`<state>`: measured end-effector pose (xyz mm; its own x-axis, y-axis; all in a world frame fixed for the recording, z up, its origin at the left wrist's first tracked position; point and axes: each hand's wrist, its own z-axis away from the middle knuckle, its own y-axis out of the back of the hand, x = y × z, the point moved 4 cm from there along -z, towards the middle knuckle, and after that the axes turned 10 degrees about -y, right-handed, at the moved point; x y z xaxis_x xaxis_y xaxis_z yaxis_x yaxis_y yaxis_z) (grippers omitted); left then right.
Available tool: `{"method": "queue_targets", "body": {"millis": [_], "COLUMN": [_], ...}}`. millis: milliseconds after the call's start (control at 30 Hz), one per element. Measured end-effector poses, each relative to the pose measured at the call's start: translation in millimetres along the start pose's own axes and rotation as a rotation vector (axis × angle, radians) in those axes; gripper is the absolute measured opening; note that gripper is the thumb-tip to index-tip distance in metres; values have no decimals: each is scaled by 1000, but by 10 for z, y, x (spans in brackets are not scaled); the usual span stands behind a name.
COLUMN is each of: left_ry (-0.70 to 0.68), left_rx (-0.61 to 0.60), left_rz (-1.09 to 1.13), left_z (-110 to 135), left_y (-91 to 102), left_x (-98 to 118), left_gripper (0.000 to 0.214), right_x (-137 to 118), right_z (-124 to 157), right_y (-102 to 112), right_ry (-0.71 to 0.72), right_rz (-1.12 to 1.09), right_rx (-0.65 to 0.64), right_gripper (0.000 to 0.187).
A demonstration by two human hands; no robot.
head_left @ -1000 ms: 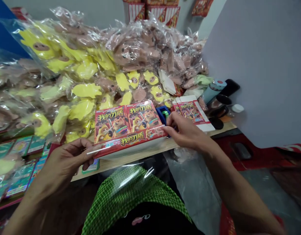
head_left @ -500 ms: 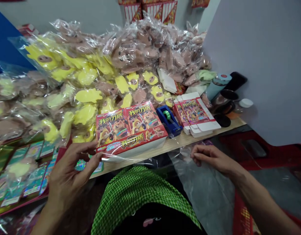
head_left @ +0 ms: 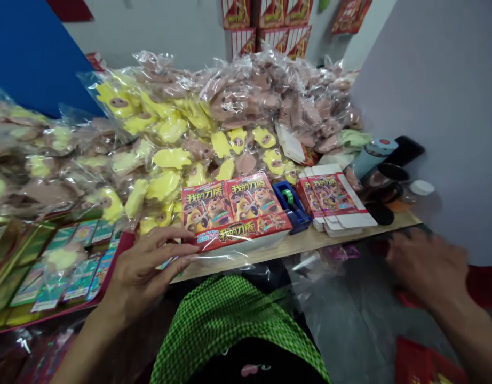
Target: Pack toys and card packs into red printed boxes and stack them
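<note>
Fingers (head_left: 172,236) of the left hand (head_left: 145,269), slightly spread, pinch the left end of the one red printed cardboard box (head_left: 238,216), film-wrapped, at the wooden table (head_left: 310,242) front edge; the box lies right of them, long axis along that edge; the right hand (head_left: 426,264) is well apart, blurred, its fingers unreadable; just right of the box, one blue tape dispenser (head_left: 292,200), then one stack of flat red-and-white cartons (head_left: 338,200).

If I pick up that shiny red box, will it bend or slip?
The red box probably stays stiff: its cardboard edges look straight. Its glossy clear wrap could feel slippery. It sits at the table edge, so a push might tip it off.
</note>
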<state>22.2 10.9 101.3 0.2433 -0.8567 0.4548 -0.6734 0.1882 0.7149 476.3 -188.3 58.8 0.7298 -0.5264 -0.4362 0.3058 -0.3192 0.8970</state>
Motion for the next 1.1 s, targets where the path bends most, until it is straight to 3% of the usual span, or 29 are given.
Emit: {"method": "queue_targets", "body": {"millis": [33,67,133,233,300,367,500,633,800,1000,1100], "left_ry": [46,101,220,395,460,446,395,393,412,336,328], "left_rx": [27,67,183,374,443,425,309,374,360,321,290], "left_rz": [43,82,143,192,224,250,279,338,284,108,64], "left_z": [-14,-31,-53,-21,28,63,93,102,123,112,90], "left_y": [-6,-12,-22,-28,-33,-45,-93,-103,-89,-49,-41], "left_x": [14,31,64,67,38,10,-33,-65,-16,153,230], "left_gripper": [16,13,9,13,15,10,19,8,8,17,18], "right_x": [-152,-331,-759,-1332,-1589,-1740,-1813,-1777,-1806,-1849,-1867], "right_z": [-51,-105,-196,-272,-272,-238,-156,-106,-25,60,120], "right_y": [62,66,-39,-216,-311,-367,-424,-485,-452,-332,-246], "right_ry": [42,89,249,420,492,539,530,428,485,533,564], "right_rz": [40,17,-190,-357,-365,-356,-345,-248,-163,-104,-89], "right_rx": [89,78,-146,-365,-436,-435,-271,-97,38,13,-78], "right_gripper": [24,29,40,48,48,41,24,15,6,11,11]}}
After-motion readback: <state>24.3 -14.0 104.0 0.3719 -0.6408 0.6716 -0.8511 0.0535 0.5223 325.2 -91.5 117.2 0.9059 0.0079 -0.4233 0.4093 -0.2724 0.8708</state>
